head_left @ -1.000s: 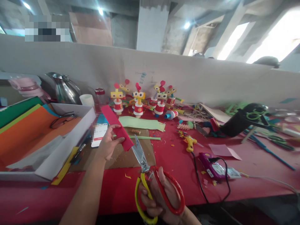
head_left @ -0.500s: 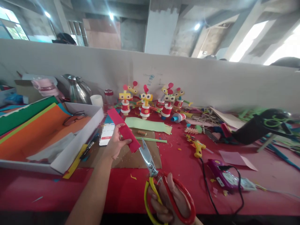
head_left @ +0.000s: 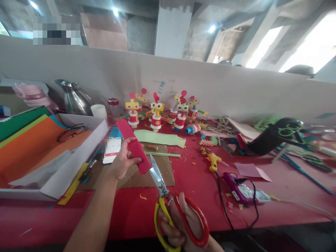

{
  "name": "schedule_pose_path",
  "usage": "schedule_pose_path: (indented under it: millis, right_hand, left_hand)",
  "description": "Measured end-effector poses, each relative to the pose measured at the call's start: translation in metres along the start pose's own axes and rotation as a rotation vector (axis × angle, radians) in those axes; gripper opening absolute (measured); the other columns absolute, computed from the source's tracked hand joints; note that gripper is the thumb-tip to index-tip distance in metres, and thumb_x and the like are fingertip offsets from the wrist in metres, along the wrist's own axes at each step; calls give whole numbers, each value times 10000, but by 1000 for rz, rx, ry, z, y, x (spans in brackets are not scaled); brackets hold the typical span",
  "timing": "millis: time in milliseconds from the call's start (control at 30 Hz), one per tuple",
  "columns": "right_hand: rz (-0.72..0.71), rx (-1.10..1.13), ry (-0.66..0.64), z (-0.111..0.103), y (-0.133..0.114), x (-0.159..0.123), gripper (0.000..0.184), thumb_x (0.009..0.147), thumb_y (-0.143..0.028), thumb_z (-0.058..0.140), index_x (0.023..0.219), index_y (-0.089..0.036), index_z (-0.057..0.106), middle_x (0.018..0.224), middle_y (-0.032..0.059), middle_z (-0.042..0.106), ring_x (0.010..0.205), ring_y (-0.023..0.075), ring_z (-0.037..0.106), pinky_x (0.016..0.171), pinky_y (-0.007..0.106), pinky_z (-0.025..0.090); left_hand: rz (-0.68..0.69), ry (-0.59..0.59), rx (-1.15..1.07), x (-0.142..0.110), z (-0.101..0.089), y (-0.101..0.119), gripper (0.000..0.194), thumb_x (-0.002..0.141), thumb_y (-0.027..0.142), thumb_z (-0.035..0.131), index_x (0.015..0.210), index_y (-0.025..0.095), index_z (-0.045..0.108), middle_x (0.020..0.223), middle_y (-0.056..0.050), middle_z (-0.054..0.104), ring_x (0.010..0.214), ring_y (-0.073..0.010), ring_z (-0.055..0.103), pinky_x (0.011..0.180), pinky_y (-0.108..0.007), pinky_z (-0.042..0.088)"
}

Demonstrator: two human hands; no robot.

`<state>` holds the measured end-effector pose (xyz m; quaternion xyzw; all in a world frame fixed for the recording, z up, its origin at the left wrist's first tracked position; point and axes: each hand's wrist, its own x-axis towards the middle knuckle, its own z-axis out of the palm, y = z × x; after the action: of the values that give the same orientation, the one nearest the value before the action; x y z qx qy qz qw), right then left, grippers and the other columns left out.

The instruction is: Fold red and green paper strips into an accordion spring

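My left hand (head_left: 124, 159) pinches a folded strip of red paper (head_left: 135, 150) between thumb and fingers, tilted above a brown cardboard mat (head_left: 157, 175). Through the handles of a pair of scissors (head_left: 160, 178), one yellow and one red, go the fingers of my right hand (head_left: 181, 220). The blades are slightly parted, with the lower blade at the near end of the red paper. Beyond the paper lie a light green paper sheet (head_left: 160, 137), a thin green strip (head_left: 168, 154) and a small striped paper coil (head_left: 153, 147).
Several paper robot figures (head_left: 156, 120) stand at the back by a white partition (head_left: 110, 70). At left is a box (head_left: 98, 131) of coloured paper. A yellow glue gun (head_left: 214, 161), a purple power strip (head_left: 236, 190) and a black container (head_left: 270, 140) lie to the right.
The whole view has shifted, so everything sits further left in the picture. The scissor blades are slightly closer together. Both hands keep their holds.
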<state>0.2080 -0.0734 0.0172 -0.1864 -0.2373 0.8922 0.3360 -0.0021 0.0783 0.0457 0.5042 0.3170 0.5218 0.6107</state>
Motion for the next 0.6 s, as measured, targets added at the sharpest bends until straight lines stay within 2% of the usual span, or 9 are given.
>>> schedule_pose_path:
  millis: [267,467,600]
  right_hand:
    - [24,-10,-77,-4,1,-3,790,687,-895,270,778,-143,494,465,-68,359,355,18,201,329,164,89]
    - [-15,45,-59,-4,2,8,814,696,-895,237,790,-129,497,489,-68,346,371,21,198,330,158,77]
    - [-11,29,-49,-1,-2,2,789,693,-891,282,784,-134,484,484,-76,339,366,19,176,324,163,65]
  left_hand:
    - [9,-14,6,-2,0,4,805,634,132,778,1297,305,356,1170,-70,595,749,-137,627,694,-307,559]
    - [-13,-49,18,-3,3,2,841,633,116,774,1326,317,343,1179,-67,596,705,-128,631,645,-289,561]
    - [-17,-85,26,-3,3,4,850,646,98,760,1337,324,320,1234,-81,568,738,-142,641,648,-302,574]
